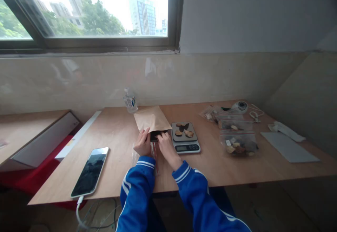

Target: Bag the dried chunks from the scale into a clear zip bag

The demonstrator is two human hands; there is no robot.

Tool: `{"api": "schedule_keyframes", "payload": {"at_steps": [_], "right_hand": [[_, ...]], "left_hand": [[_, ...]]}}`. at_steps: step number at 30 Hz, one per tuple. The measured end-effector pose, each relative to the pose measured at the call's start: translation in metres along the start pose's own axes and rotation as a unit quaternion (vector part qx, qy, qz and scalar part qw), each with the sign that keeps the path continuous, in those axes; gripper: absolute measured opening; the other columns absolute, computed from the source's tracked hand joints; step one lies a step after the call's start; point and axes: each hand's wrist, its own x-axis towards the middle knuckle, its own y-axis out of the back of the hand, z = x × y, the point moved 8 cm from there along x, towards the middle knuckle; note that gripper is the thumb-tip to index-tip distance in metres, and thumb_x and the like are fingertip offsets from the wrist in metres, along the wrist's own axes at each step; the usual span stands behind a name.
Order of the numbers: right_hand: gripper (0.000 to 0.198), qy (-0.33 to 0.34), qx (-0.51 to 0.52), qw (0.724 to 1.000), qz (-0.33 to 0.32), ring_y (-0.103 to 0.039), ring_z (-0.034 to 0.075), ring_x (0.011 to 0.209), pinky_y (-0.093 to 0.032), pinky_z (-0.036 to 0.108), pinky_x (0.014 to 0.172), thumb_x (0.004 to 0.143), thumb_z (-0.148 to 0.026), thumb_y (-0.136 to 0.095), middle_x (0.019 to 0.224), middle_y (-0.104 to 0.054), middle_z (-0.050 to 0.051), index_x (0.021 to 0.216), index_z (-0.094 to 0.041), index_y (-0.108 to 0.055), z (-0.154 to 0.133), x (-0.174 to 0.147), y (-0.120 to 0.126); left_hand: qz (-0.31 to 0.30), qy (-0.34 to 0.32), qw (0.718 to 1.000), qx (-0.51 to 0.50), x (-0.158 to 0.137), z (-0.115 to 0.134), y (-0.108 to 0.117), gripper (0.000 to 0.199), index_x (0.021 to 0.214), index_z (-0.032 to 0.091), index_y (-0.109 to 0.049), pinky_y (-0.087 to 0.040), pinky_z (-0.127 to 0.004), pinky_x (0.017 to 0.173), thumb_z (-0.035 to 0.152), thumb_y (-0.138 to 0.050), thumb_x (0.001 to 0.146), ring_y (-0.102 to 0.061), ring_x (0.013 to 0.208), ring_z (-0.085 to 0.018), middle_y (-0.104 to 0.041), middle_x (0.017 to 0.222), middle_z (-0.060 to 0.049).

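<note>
A brown paper bag [152, 118] lies on the table with its dark mouth facing me. My left hand [143, 143] is closed on the left corner of that mouth. At the opening, my right hand [166, 144] reaches in, its fingertips partly hidden inside the bag; what they touch, if anything, I cannot make out. Clear plastic zip bags [154, 151] with red strips lie under and between my wrists. Just right of the right hand stands a digital kitchen scale [187, 148], with several dried brown slices and dark pieces [184, 130] on its plate.
A plastic bottle [130, 101] stands behind the paper bag. At left lies a phone [91, 172] with a charging cable [79, 207]. On the right are filled zip bags [238, 144], a white camera [240, 106], a grey sheet [288, 147] and a white packet [288, 130].
</note>
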Motion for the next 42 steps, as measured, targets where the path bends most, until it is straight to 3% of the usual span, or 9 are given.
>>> {"api": "schedule_keyframes", "payload": {"at_steps": [6, 11, 14, 18, 21, 27, 34, 38, 42], "right_hand": [[0.038, -0.012, -0.019, 0.999, -0.043, -0.051, 0.023, 0.100, -0.045, 0.034, 0.088, 0.087, -0.002, -0.037, 0.098, -0.065, 0.011, 0.103, -0.019, -0.067, 0.002, 0.002, -0.004], [0.036, 0.008, 0.042, 0.999, -0.016, -0.053, 0.022, 0.100, -0.045, 0.034, 0.089, 0.090, -0.008, -0.039, 0.099, -0.068, 0.007, 0.108, -0.023, -0.066, 0.002, 0.000, 0.007], [0.033, 0.009, 0.152, 0.988, 0.032, -0.058, 0.019, 0.093, -0.047, 0.033, 0.086, 0.091, -0.013, -0.039, 0.097, -0.069, 0.005, 0.111, -0.024, -0.064, 0.008, -0.009, 0.020], [0.032, -0.060, 0.291, 0.948, 0.116, -0.063, 0.017, 0.094, -0.050, 0.031, 0.083, 0.091, -0.024, -0.044, 0.108, -0.067, 0.006, 0.120, -0.024, -0.057, 0.038, -0.035, 0.040], [0.029, -0.137, 0.301, 0.928, 0.171, -0.065, 0.020, 0.094, -0.052, 0.032, 0.077, 0.088, -0.031, -0.048, 0.104, -0.067, 0.010, 0.113, -0.019, -0.056, 0.074, -0.056, 0.053], [0.022, -0.146, 0.169, 0.957, 0.184, -0.064, 0.023, 0.086, -0.050, 0.037, 0.078, 0.087, -0.033, -0.047, 0.091, -0.068, 0.010, 0.089, -0.018, -0.063, 0.114, -0.056, 0.073], [0.020, -0.098, 0.110, 0.964, 0.219, -0.057, 0.024, 0.094, -0.045, 0.040, 0.085, 0.087, -0.032, -0.052, 0.095, -0.066, 0.009, 0.085, -0.020, -0.067, 0.116, -0.058, 0.088], [0.019, -0.111, 0.150, 0.962, 0.200, -0.059, 0.021, 0.087, -0.048, 0.035, 0.078, 0.088, -0.031, -0.053, 0.088, -0.064, 0.007, 0.088, -0.020, -0.067, 0.111, -0.078, 0.083], [0.015, -0.096, 0.206, 0.957, 0.183, -0.060, 0.018, 0.083, -0.050, 0.030, 0.073, 0.087, -0.026, -0.054, 0.087, -0.063, 0.005, 0.090, -0.020, -0.068, 0.083, -0.075, 0.070]], "left_hand": [[0.000, -0.003, 1.000, 0.007, 0.000, 0.000, 0.000, 0.021, 0.100, 0.027, -0.071, -0.050, -0.024, 0.088, 0.024, -0.056, 0.086, -0.067, 0.096, -0.016, -0.073, 0.097, 0.000], [-0.004, -0.007, 1.000, 0.011, 0.000, 0.003, 0.001, 0.021, 0.101, 0.027, -0.071, -0.051, -0.023, 0.086, 0.025, -0.056, 0.086, -0.067, 0.097, -0.016, -0.073, 0.096, 0.000], [0.001, -0.005, 1.000, 0.015, 0.001, 0.003, 0.002, 0.021, 0.101, 0.027, -0.070, -0.051, -0.023, 0.084, 0.025, -0.055, 0.087, -0.067, 0.097, -0.017, -0.073, 0.098, -0.001], [0.007, 0.000, 1.000, 0.019, 0.000, 0.001, 0.001, 0.021, 0.101, 0.027, -0.070, -0.051, -0.024, 0.085, 0.026, -0.056, 0.086, -0.067, 0.097, -0.017, -0.072, 0.099, -0.001], [0.008, -0.005, 1.000, 0.021, 0.000, 0.002, 0.001, 0.020, 0.100, 0.027, -0.071, -0.052, -0.025, 0.086, 0.026, -0.057, 0.085, -0.067, 0.097, -0.017, -0.073, 0.098, -0.001], [0.012, -0.005, 1.000, 0.015, 0.001, 0.006, 0.002, 0.020, 0.099, 0.027, -0.071, -0.052, -0.026, 0.087, 0.025, -0.057, 0.085, -0.066, 0.098, -0.018, -0.073, 0.096, -0.001], [0.008, 0.002, 1.000, 0.019, 0.001, 0.005, 0.002, 0.019, 0.098, 0.027, -0.071, -0.052, -0.026, 0.087, 0.025, -0.057, 0.085, -0.066, 0.098, -0.018, -0.073, 0.097, -0.001], [0.009, 0.005, 1.000, 0.020, 0.001, 0.004, 0.002, 0.019, 0.098, 0.027, -0.072, -0.052, -0.025, 0.085, 0.026, -0.058, 0.084, -0.066, 0.098, -0.018, -0.073, 0.098, -0.001], [0.009, 0.003, 1.000, 0.021, 0.001, 0.005, 0.002, 0.019, 0.097, 0.027, -0.072, -0.052, -0.025, 0.086, 0.025, -0.058, 0.084, -0.067, 0.098, -0.017, -0.073, 0.096, -0.001]]}}
